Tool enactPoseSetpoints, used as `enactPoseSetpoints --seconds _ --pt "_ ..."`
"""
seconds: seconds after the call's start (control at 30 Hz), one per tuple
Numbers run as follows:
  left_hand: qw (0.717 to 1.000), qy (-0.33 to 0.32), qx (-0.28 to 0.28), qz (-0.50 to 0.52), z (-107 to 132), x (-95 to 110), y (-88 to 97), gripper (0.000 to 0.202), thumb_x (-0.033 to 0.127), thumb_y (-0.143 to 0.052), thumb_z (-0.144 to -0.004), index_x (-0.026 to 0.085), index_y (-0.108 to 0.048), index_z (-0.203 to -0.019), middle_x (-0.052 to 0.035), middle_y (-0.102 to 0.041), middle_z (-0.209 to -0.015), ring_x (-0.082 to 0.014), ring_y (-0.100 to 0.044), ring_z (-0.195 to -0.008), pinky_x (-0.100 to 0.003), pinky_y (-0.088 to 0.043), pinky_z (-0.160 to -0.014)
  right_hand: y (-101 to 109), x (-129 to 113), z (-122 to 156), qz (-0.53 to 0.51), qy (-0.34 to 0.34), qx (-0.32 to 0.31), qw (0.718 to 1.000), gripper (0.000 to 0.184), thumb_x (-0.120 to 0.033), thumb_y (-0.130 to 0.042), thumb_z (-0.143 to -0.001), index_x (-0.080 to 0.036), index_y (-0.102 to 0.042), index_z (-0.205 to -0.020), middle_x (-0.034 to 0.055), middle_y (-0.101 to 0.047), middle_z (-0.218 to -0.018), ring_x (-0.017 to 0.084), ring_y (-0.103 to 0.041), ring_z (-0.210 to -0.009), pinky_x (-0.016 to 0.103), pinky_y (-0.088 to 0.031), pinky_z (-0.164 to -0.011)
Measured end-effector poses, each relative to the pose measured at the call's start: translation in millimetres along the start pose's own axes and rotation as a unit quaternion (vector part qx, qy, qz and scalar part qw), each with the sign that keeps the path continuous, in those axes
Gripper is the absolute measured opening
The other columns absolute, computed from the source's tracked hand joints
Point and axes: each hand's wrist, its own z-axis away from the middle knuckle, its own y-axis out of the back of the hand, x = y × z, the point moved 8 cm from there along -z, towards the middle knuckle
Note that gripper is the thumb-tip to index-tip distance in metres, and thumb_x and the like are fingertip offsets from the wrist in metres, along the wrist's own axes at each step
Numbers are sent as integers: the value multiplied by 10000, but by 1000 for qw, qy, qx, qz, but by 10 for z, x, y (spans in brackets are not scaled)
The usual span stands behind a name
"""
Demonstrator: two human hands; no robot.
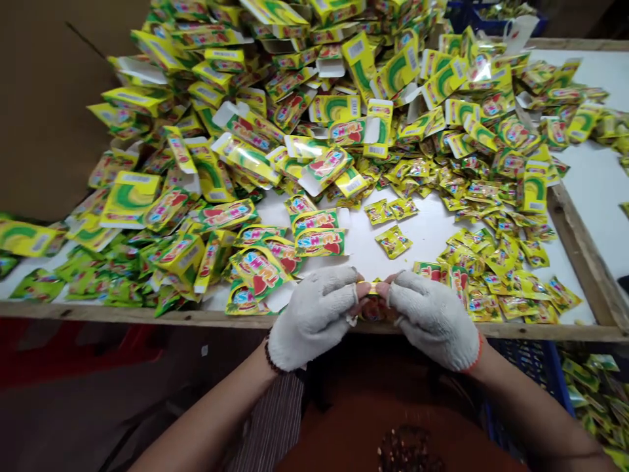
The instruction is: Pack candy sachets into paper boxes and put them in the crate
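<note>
My left hand (317, 314) and my right hand (432, 318) wear white knitted gloves with bare fingertips. They meet at the table's front edge, fingers closed on a small yellow pack (373, 288) between them. The fingers cover most of it, so I cannot tell whether it is a box or a sachet. Just beyond my hands lie a few loose yellow sachets (394, 242). Beside my left hand several flat yellow and green boxes (259, 270) rest in an overlapping group. More yellow sachets (511, 288) spread to the right of my right hand.
A high heap of yellow printed boxes (236, 131) fills the back of the white table. Green sachets (108, 278) lie front left. A wooden rim (580, 252) borders the table. Below right stands a blue crate (560, 380); a red plastic piece (83, 351) is below left.
</note>
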Motion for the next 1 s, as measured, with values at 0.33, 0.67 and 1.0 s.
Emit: enactPoseSetpoints --seconds 0.33,0.67,1.0 --pt "751 437 -64 491 -141 -227 -844 466 387 -752 -791 144 -538 -1127 -53 -683 -884 -146 -662 -770 -259 -540 -684 708 740 506 -42 -250 167 953 242 -279 -578 -918 -174 -664 -1118 83 -714 -984 214 -670 -876 341 -524 -773" --pt "905 382 -141 124 -262 -250 -894 563 458 -706 -785 141 -558 -1226 -37 -657 -779 -183 -606 -659 -289 -470 -592 347 1114 1063 -126 -407 83 901 611 -381 -633 -848 -139 -479 -1388 88 -675 -1012 216 -661 -844 352 -540 -750" --pt "903 272 -327 -56 -503 -211 -793 470 505 -837 -584 212 -716 -931 -56 -690 -803 -257 -627 -763 -298 -434 -644 339 1041 717 -45 -359 18 932 207 -297 -633 -853 -175 -601 -1017 51 -658 -896 194 -611 -815 309 -467 -722"
